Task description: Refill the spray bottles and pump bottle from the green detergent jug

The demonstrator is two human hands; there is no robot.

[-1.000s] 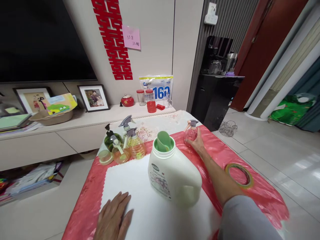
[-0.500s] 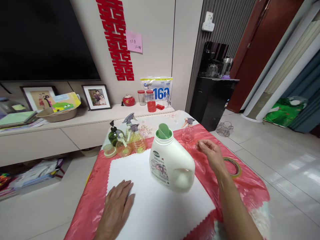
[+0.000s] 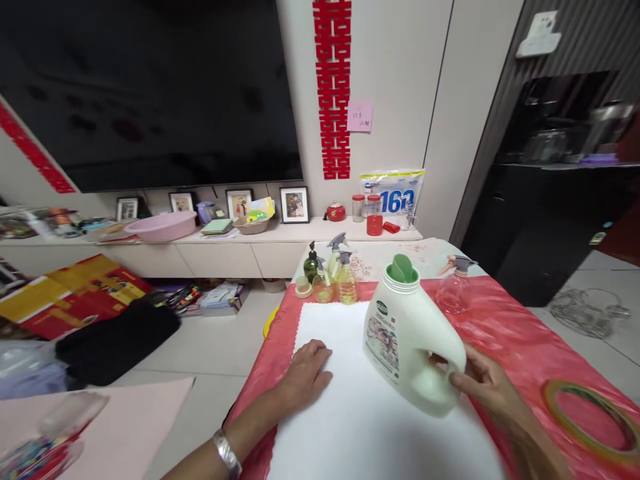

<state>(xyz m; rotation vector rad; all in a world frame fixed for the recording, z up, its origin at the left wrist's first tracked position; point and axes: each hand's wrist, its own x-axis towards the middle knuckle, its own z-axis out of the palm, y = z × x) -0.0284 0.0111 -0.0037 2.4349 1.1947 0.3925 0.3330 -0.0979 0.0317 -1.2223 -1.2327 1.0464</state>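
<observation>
Jug (image 3: 413,333), just one, stands on one white sheet (image 3: 325,433), its handle (image 3: 457,360) held by the right hand (image 3: 493,390); the left hand (image 3: 305,377) lies flat. Three spray bottles (image 3: 347,285) stand at ten o'clock, one more bottle (image 3: 454,293) at one.

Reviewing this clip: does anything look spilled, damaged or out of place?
No spill or damage shows. Mildly odd: what looks like a wire rack sits on the floor by the black cabinet, and the white jug has no outer cap over its green spout.
</observation>
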